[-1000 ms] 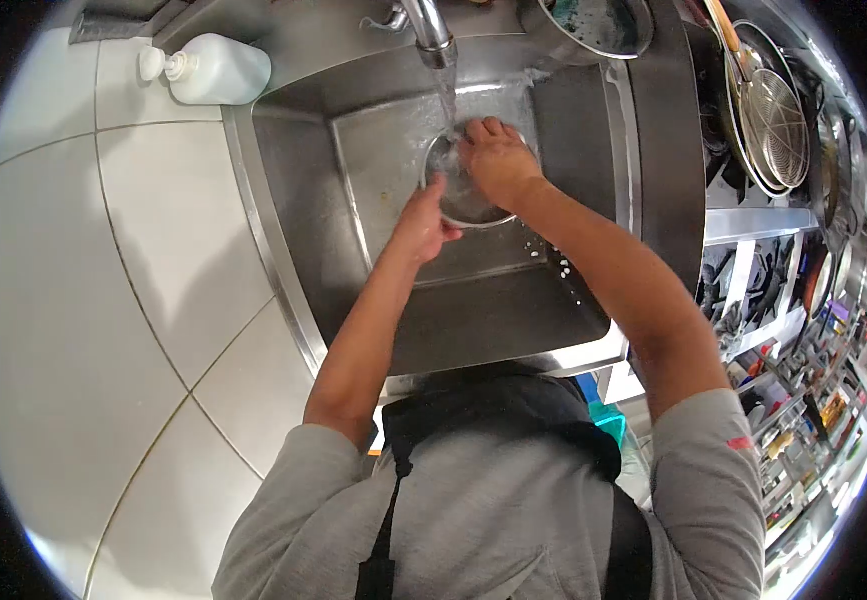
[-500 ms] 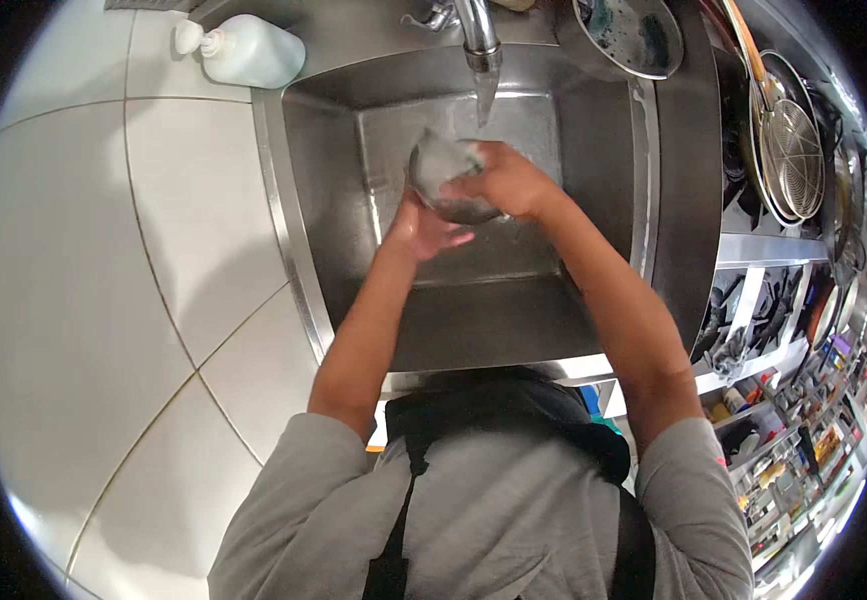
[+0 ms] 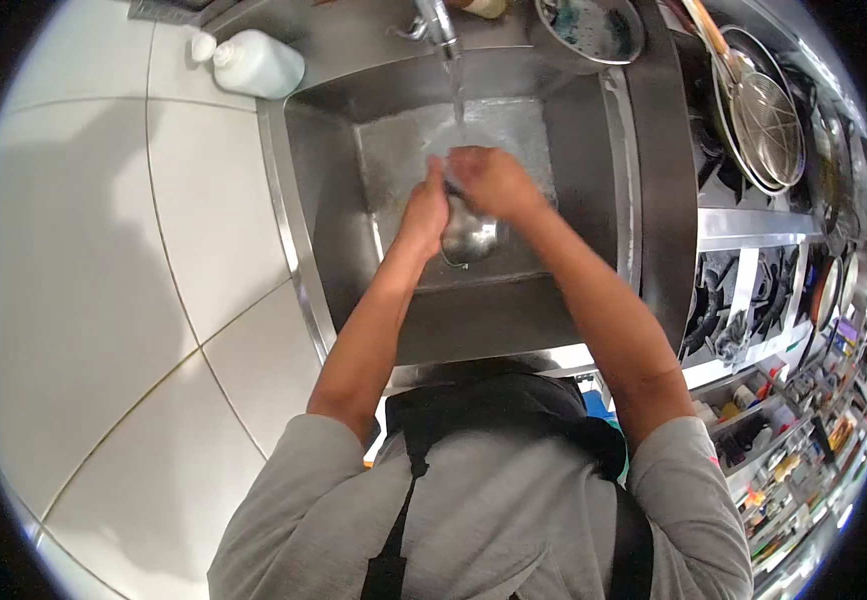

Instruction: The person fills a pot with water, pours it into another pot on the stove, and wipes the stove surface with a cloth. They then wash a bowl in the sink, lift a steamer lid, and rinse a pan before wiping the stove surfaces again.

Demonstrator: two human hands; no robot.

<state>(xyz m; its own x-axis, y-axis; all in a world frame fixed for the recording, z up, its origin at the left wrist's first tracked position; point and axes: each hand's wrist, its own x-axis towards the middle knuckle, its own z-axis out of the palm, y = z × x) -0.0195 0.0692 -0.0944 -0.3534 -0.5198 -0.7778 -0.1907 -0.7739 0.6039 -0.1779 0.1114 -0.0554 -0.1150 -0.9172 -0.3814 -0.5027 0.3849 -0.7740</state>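
Note:
A shiny metal bowl [image 3: 471, 236] is tilted over the sink basin [image 3: 579, 240], its rounded outside facing me. My left hand [image 3: 427, 212] grips the bowl at its left edge, thumb pointing up. Across the bowl's far side lies my right hand [image 3: 494, 180], with fingers curled and somewhat blurred; whether it holds anything is hidden. Water runs from the faucet [image 3: 441, 25] just beyond both hands and splashes on the basin floor.
A white pump bottle [image 3: 259, 64] stands at the sink's back left corner. At the back right is a metal pot [image 3: 594, 35] with wet, dark contents. Strainers [image 3: 769, 130] and a stove [image 3: 739, 300] with black grates lie to the right.
The bowl has turned from its opening showing to its rounded outside facing me. Water now streams down visibly near the hands. The whole view has shifted slightly.

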